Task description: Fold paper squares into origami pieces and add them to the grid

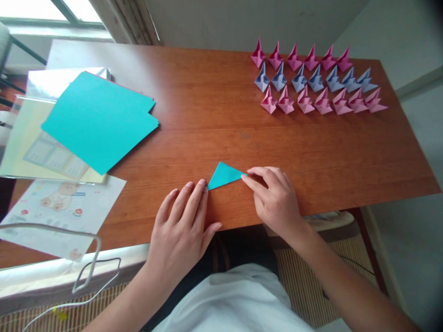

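A small turquoise paper triangle (224,175) lies folded on the wooden table near its front edge. My left hand (183,226) rests flat with its fingers stretched out, the fingertips at the triangle's lower left corner. At the opposite corner, my right hand (273,193) has its fingers curled, with the fingertips closed on the narrow tip of the paper.
Large turquoise sheets (100,115) lie at the left on a clear packet (14,152). Below them is a printed white sheet (104,198). Rows of folded pink paper figures (270,101) and blue ones (278,77) stand at the back right. A cable (93,240) hangs at lower left.
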The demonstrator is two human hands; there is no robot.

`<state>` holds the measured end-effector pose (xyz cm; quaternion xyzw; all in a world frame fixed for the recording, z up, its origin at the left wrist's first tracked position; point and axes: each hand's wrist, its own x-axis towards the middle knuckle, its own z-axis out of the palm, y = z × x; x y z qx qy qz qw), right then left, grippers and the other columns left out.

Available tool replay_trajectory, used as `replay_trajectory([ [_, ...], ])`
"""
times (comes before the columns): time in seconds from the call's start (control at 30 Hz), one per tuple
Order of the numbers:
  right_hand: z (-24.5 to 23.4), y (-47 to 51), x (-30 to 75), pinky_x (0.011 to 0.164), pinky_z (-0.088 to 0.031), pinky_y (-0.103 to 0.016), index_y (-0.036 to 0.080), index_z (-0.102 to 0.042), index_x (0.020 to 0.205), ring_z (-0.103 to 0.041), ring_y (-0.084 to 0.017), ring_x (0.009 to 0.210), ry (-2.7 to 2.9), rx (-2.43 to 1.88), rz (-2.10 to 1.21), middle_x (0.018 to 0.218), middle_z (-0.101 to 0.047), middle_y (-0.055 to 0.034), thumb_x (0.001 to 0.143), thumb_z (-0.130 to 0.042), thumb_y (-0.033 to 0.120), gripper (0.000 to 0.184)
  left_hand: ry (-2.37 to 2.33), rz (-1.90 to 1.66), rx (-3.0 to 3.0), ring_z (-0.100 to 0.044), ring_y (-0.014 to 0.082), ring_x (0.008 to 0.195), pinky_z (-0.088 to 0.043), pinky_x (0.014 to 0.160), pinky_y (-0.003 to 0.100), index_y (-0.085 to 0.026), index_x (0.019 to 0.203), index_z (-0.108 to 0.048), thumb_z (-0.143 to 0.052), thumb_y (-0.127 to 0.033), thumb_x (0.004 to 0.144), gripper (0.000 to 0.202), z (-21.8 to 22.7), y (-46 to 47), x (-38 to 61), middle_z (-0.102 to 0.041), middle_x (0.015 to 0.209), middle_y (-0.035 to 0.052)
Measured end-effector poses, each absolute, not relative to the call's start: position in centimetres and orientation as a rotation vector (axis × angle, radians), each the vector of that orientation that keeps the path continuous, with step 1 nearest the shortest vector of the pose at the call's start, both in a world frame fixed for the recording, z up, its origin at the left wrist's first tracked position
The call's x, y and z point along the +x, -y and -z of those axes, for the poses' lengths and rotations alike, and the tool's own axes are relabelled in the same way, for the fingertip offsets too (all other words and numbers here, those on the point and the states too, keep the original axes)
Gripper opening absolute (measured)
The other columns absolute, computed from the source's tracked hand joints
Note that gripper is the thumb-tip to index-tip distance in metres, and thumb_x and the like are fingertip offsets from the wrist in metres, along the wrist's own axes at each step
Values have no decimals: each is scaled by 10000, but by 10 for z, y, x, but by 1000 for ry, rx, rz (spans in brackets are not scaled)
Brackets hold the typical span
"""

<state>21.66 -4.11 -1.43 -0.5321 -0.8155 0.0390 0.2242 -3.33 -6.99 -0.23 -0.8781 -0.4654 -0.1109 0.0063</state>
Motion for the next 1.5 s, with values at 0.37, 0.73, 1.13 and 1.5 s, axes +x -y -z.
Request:
replay_trajectory([
  [0.37, 13, 40, 215, 914, -524, -476, 202, -683, 1274, -593, -282, 1123, 2223, -1468, -187, 1227, -688, -118, 967, -505, 70, 379, 1496, 446, -2828, -416, 389, 1484, -357, 1209, 511, 35, 1495, -436, -552, -398, 981, 682, -7, 59, 15, -434, 1584, 270],
  [0.73, 14, 53, 211, 944, -497, -478, 172, -651, 1326, -593, -311, 1181, 2291, -1587, 62, 1339, -677, -129, 941, -559, 86, 406, 1593, 246, -2815, -447, 407, 1458, -410, 1156, 510, 39, 1486, -472, -542, -396, 987, 666, -3, 51, 23, -411, 1599, 246],
  [1.13, 15, 50, 210, 991, -515, -495, 153, -647, 1293, -601, -304, 1140, 2133, -1624, -26, 1305, -699, -110, 924, -569, 85, 383, 1524, 132, -2854, -520, 418, 1346, -473, 1067, 496, -38, 1349, -604, -637, -511, 923, 638, -13, 37, 19, -427, 1595, 258],
  [1.5, 10, 33, 205, 990, -527, -483, 186, -656, 1252, -596, -288, 1105, 1997, -1601, -268, 1186, -677, -127, 944, -624, 186, 310, 1599, 454, -2930, -527, 370, 1245, -492, 1046, 506, -96, 1262, -584, -560, -328, 972, 371, -7, 15, 10, -558, 1424, 221],
])
